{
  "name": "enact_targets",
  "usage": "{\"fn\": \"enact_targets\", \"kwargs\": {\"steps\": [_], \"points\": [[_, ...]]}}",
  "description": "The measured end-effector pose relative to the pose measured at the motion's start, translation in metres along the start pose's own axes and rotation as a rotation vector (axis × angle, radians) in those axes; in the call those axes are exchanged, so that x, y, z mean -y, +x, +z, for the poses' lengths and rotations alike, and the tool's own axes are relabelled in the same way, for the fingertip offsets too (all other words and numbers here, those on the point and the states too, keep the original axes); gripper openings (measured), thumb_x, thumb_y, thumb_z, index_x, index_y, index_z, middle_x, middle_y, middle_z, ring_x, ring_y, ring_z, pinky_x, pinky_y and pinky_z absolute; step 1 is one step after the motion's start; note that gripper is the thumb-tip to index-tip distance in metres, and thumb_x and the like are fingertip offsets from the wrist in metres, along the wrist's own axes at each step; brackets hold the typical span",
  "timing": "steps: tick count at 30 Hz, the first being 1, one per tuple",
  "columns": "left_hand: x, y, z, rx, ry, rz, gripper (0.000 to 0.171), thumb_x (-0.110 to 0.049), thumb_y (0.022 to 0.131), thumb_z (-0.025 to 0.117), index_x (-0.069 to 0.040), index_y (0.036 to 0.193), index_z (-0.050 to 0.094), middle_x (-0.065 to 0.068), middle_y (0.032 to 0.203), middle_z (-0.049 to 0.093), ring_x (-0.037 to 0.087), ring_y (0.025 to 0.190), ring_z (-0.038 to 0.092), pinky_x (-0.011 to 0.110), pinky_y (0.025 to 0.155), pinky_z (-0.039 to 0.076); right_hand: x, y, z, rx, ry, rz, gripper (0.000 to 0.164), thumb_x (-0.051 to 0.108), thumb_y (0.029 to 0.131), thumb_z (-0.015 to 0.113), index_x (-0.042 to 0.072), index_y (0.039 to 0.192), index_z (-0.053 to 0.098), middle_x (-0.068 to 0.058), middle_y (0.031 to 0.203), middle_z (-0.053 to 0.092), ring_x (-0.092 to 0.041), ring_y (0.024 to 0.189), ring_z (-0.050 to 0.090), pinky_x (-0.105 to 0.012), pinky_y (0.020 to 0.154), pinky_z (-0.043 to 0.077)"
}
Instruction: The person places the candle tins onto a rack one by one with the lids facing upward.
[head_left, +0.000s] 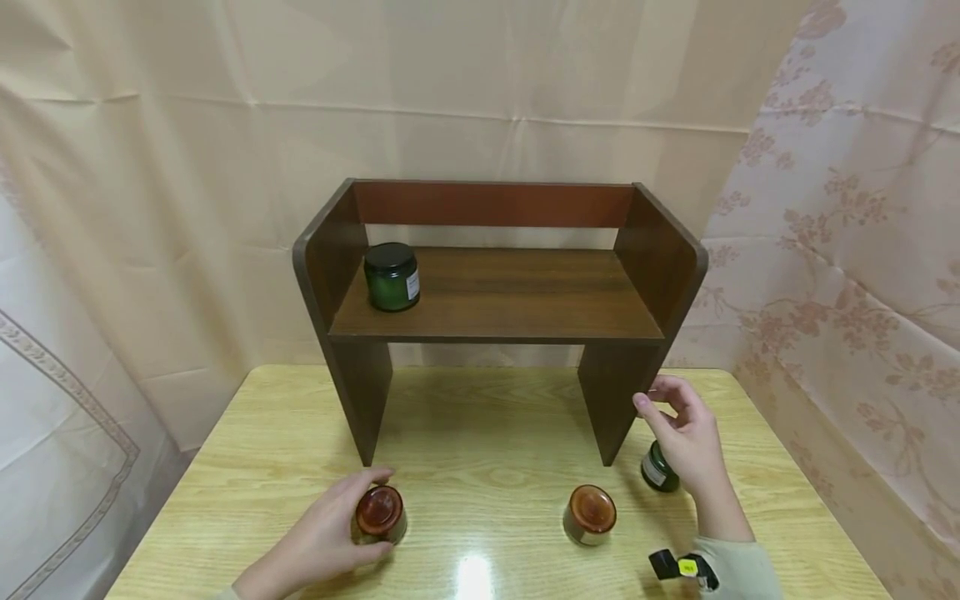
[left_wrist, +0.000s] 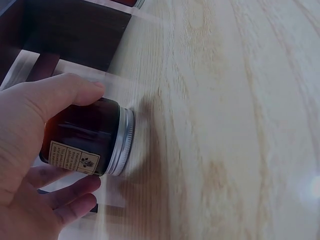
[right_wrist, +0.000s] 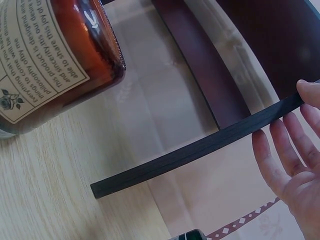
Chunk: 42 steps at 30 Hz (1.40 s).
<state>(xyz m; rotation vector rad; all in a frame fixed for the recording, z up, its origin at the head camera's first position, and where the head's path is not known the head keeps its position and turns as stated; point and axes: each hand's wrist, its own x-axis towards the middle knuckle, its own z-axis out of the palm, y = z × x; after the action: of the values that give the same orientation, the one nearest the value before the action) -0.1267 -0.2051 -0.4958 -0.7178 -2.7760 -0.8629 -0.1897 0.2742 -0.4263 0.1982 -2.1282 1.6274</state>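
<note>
My left hand [head_left: 326,529] curls round an amber glass jar [head_left: 380,512] at the table's front left. The jar stands upside down on its silver lid, with the thumb on one side and fingers on the other in the left wrist view. My right hand [head_left: 692,437] is at the right side panel [right_wrist: 180,157] of a dark wooden shelf [head_left: 495,296]. The thumb lies on one side of the panel's front edge and the fingers on the other, pinching it. A second amber jar [head_left: 590,515] stands inverted at the front right.
A green jar with a black lid [head_left: 392,279] stands at the left of the shelf board. Another green jar [head_left: 658,468] sits on the light wooden table [head_left: 465,433], partly behind the right wrist. Beige curtain [head_left: 480,75] hangs behind; floral cloth [head_left: 862,275] covers the right.
</note>
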Motion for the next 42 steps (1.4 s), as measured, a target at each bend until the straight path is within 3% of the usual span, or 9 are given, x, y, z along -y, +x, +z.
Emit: {"fn": "enact_targets", "kwargs": {"steps": [12, 18, 26, 42], "points": [[0.002, 0.005, 0.005, 0.010, -0.060, -0.020, 0.083, -0.029, 0.066, 0.096, -0.016, 0.137, 0.055, -0.003, 0.130, 0.062, 0.016, 0.117, 0.060, 0.043, 0.093, 0.054, -0.020, 0.003, -0.003, 0.010, 0.023, -0.033, 0.031, -0.001, 0.094, 0.069, -0.006, 0.121, 0.056, -0.001, 0.103, 0.065, -0.009, 0.097, 0.064, -0.020, 0.078, 0.058], [0.001, 0.005, 0.005, 0.024, -0.073, -0.019, 0.081, -0.028, 0.067, 0.096, -0.015, 0.135, 0.056, -0.004, 0.127, 0.063, 0.014, 0.112, 0.061, 0.041, 0.091, 0.055, -0.018, 0.004, -0.004, 0.005, 0.010, -0.021, 0.030, -0.001, 0.094, 0.069, -0.005, 0.121, 0.056, 0.000, 0.103, 0.065, -0.008, 0.098, 0.064, -0.020, 0.078, 0.057], [0.003, 0.002, 0.008, 0.024, -0.074, -0.016, 0.077, -0.026, 0.066, 0.096, -0.016, 0.131, 0.057, -0.015, 0.119, 0.061, 0.008, 0.105, 0.061, 0.037, 0.088, 0.056, -0.016, 0.002, -0.003, 0.006, 0.012, -0.017, 0.030, -0.001, 0.094, 0.068, -0.004, 0.122, 0.057, -0.001, 0.103, 0.066, -0.009, 0.097, 0.064, -0.020, 0.078, 0.057], [0.002, 0.000, 0.008, 0.046, -0.105, -0.056, 0.073, -0.027, 0.067, 0.095, -0.016, 0.128, 0.057, -0.017, 0.114, 0.061, 0.006, 0.104, 0.061, 0.036, 0.089, 0.055, -0.012, 0.001, -0.003, 0.014, 0.013, -0.010, 0.029, -0.003, 0.095, 0.067, -0.004, 0.122, 0.056, -0.003, 0.104, 0.065, -0.006, 0.097, 0.063, -0.020, 0.079, 0.057]]}}
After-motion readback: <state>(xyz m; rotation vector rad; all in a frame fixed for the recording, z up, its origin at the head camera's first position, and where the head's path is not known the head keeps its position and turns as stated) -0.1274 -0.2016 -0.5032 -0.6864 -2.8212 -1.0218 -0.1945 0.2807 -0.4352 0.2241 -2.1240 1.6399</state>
